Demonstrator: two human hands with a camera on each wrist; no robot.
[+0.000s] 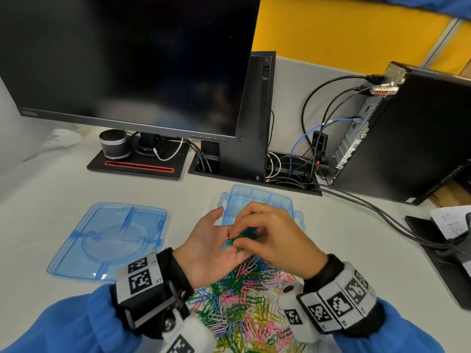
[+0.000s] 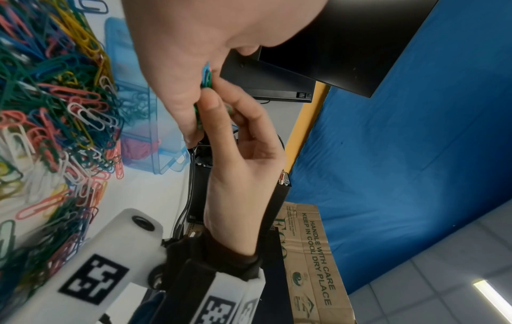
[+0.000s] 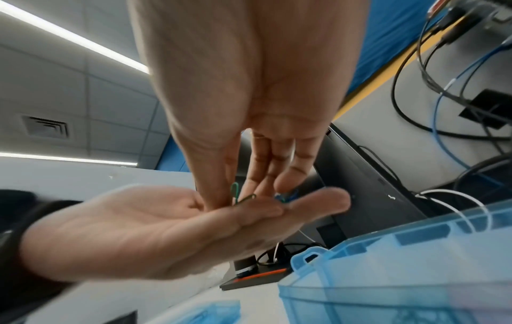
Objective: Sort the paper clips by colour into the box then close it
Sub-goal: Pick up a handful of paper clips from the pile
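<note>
My left hand (image 1: pixel 204 240) lies palm up and flat in front of the box, carrying a small bunch of green paper clips (image 1: pixel 244 236) and one blue clip (image 1: pixel 224 245). My right hand (image 1: pixel 270 233) reaches over it from the right, thumb and fingertips pinching the green clips on the palm. In the right wrist view a green clip (image 3: pixel 235 189) stands up between those fingers. The open blue compartment box (image 1: pixel 257 193) sits just behind both hands. Its lid (image 1: pixel 109 238) lies flat to the left. A big mixed pile of paper clips (image 1: pixel 244 301) lies under my wrists.
A dark monitor (image 1: pixel 127 59) on a black base (image 1: pixel 137 164) with a small speaker (image 1: pixel 114 144) stands behind. A black computer tower (image 1: pixel 407 136) stands at the right, its cables (image 1: pixel 369 207) crossing the table. Papers (image 1: pixel 451 220) lie at the right edge.
</note>
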